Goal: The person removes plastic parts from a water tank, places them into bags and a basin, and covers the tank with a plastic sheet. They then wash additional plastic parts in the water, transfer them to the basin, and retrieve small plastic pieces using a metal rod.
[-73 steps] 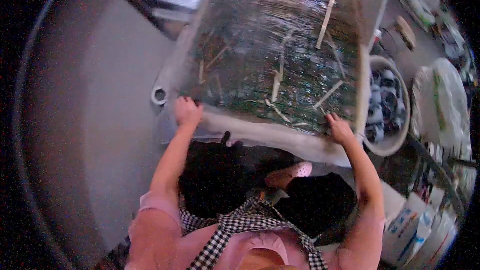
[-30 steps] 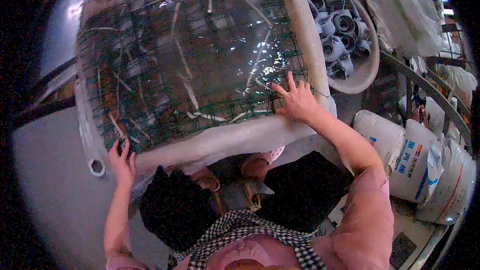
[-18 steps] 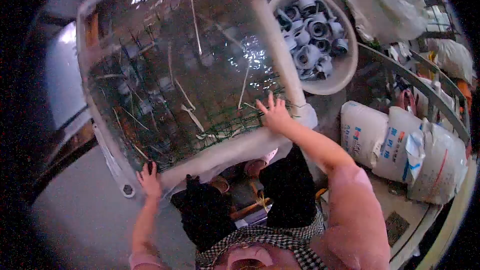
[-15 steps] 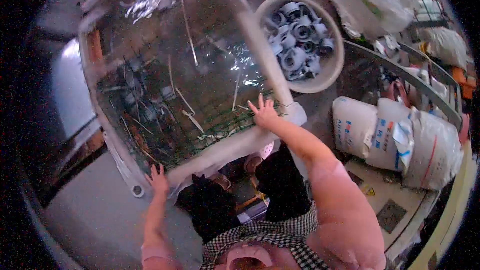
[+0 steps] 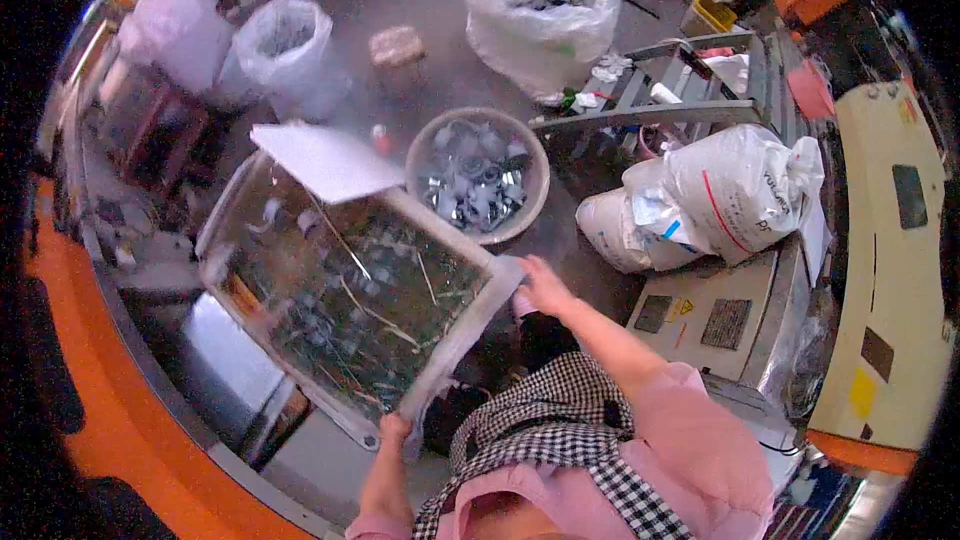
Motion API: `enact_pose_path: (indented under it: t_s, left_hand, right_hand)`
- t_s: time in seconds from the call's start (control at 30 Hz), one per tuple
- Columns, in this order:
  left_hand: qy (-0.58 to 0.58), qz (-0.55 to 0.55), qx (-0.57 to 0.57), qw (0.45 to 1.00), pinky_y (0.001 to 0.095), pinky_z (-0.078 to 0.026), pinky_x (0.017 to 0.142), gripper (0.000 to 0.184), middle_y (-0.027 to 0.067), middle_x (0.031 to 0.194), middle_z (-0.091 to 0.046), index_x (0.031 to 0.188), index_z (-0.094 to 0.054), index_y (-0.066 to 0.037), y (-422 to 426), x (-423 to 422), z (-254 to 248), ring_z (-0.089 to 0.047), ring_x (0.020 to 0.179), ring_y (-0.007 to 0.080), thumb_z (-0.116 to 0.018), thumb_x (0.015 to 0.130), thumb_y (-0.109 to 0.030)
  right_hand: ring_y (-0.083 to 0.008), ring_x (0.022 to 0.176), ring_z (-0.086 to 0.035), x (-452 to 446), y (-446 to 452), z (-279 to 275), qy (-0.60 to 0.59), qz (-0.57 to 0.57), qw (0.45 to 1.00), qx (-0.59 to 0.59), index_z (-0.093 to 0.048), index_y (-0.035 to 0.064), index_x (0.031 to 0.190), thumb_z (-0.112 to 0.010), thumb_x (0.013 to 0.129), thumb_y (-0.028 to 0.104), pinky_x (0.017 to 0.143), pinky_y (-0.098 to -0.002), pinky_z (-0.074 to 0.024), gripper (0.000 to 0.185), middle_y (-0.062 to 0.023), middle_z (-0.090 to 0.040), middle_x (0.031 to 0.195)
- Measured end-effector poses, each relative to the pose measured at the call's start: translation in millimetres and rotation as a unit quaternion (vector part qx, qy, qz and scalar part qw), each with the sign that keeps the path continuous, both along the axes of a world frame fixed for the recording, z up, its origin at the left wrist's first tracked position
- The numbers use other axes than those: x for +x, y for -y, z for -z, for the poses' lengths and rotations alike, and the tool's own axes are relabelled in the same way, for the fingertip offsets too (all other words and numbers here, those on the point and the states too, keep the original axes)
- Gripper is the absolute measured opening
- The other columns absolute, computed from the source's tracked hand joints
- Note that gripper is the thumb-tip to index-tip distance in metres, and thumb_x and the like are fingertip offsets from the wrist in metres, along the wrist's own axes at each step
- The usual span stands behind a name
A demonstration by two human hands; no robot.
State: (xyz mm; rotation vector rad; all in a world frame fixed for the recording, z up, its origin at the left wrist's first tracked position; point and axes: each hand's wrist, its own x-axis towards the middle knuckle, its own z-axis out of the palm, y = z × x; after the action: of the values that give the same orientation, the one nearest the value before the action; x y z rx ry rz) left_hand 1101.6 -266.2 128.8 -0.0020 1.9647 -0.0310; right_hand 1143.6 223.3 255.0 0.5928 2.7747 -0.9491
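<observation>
Grey floor [image 5: 430, 70] spreads beyond and around the tub [image 5: 465, 335], a large rectangular one with a pale rim, holding murky water. Left of the tub curves an orange machine frame [image 5: 70, 330]; well to its right stands a cream machine housing [image 5: 870, 280]. At the tub's near side is a person in a pink top [image 5: 700, 450] and a black-and-white checked apron [image 5: 570, 420]. Right of the tub, white filled sacks [image 5: 745, 190] lie on a cream cabinet [image 5: 690, 288]. Beyond the tub sits an open plastic bag [image 5: 505, 40], and just beside its far right side a round basin [image 5: 540, 175] full of grey plastic parts [image 5: 475, 175]. One white board [image 5: 325, 165] overhangs the tub's far corner. On the rim, the left hand [image 5: 395, 428] is curled at the near left corner and the right hand [image 5: 545, 287] is at the near right corner, its fingers partly extended; whether either grips, one cannot tell. Pale thin strips [image 5: 380, 314] lie in the tub among dark, indistinct shapes.
</observation>
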Motion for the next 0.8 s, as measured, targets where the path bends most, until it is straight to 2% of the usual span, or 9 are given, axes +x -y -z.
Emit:
enact_pose_path:
  t_s: [0.03,0.1,0.13,0.2,0.3,0.37,0.43,0.63,0.8]
  left_hand:
    - [-0.012,0.01,0.002,1.0,0.0501,-0.035,0.089,0.048,0.018,0.119,-0.047,0.108,-0.056,-0.011,-15,-12,-22,-0.042,0.113,0.03,-0.063,0.066,-0.034]
    - [-0.071,0.015,0.122,0.99,0.0404,-0.044,0.079,0.041,0.0164,0.095,-0.06,0.095,-0.061,-0.006,-38,-28,-68,-0.056,0.092,0.0288,-0.062,0.067,-0.036]
    - [-0.076,0.02,0.117,0.99,0.0404,-0.044,0.079,0.041,0.0164,0.095,-0.06,0.095,-0.061,-0.006,-48,-34,-72,-0.056,0.092,0.0288,-0.062,0.067,-0.036]
    - [-0.06,-0.041,0.094,0.993,0.034,-0.045,0.077,0.037,0.0152,0.087,-0.062,0.09,-0.062,-0.006,-63,-29,-88,-0.059,0.087,0.0275,-0.061,0.068,-0.035]
    - [-0.047,-0.098,0.111,0.988,0.0356,-0.045,0.076,0.035,0.0155,0.091,-0.061,0.089,-0.063,-0.006,-28,5,-29,-0.058,0.09,0.0265,-0.061,0.069,-0.034]
    - [-0.03,-0.1,0.067,0.992,0.0361,-0.046,0.076,0.033,0.0149,0.092,-0.061,0.089,-0.063,-0.007,-67,16,-76,-0.058,0.089,0.0266,-0.059,0.07,-0.034]
    - [-0.023,-0.085,0.031,0.996,0.0365,-0.046,0.075,0.032,0.0142,0.092,-0.061,0.089,-0.063,-0.008,-106,15,-101,-0.058,0.089,0.0267,-0.057,0.071,-0.034]
    - [-0.056,0.087,-0.007,0.995,0.0379,-0.048,0.072,0.028,0.0124,0.095,-0.061,0.087,-0.063,-0.012,-258,-73,-130,-0.058,0.088,0.0269,-0.05,0.075,-0.033]
    - [-0.033,0.329,0.02,0.944,0.0392,-0.049,0.064,0.027,0.012,0.089,-0.061,0.086,-0.063,-0.012,-316,-143,-93,-0.06,0.082,0.0257,-0.046,0.077,-0.032]
  right_hand:
    - [-0.0361,0.115,-0.035,4,-21,-14,-0.028,0.069,0.997,0.02,-0.041,0.0046,0.12,-0.059,0.072,0.013,0.095,-0.0388,-0.0318,0.051,-0.0218,-0.035,0.124]
    - [-0.0368,0.113,-0.036,5,-60,-74,-0.037,0.069,0.993,0.091,-0.04,0.0031,0.119,-0.059,0.072,0.013,0.095,-0.0396,-0.0321,0.051,-0.0218,-0.038,0.121]
    - [-0.0368,0.112,-0.037,7,-84,-88,-0.04,0.089,0.988,0.117,-0.04,0.0024,0.118,-0.058,0.072,0.013,0.094,-0.0401,-0.0324,0.05,-0.0215,-0.04,0.119]
    - [-0.0367,0.111,-0.038,13,-149,-73,-0.046,0.154,0.977,0.138,-0.039,0.0023,0.118,-0.058,0.073,0.015,0.093,-0.0412,-0.033,0.05,-0.0211,-0.04,0.119]
    - [-0.0372,0.115,-0.034,-8,-254,-70,-0.019,0.157,0.969,0.189,-0.039,0.0,0.118,-0.058,0.074,0.019,0.096,-0.041,-0.0308,0.051,-0.024,-0.033,0.124]
    - [-0.0369,0.116,-0.033,-30,-328,-71,0.031,0.191,0.951,0.242,-0.04,-0.0012,0.117,-0.06,0.072,0.016,0.097,-0.0401,-0.0296,0.051,-0.0238,-0.033,0.125]
    - [-0.0362,0.117,-0.032,-33,-382,-103,-0.036,0.196,0.952,0.232,-0.042,-0.0007,0.115,-0.063,0.069,0.012,0.098,-0.0392,-0.0288,0.052,-0.0224,-0.034,0.125]
    - [-0.0362,0.115,-0.034,-23,-525,-125,0.03,0.217,0.908,0.356,-0.048,-0.0001,0.105,-0.064,0.068,0.01,0.095,-0.042,-0.0307,0.042,-0.0212,-0.036,0.121]
    - [-0.0376,0.115,-0.034,-15,-539,-141,0.066,0.251,0.926,0.275,-0.05,-0.0005,0.103,-0.063,0.069,0.012,0.095,-0.0437,-0.0302,0.039,-0.0226,-0.035,0.122]
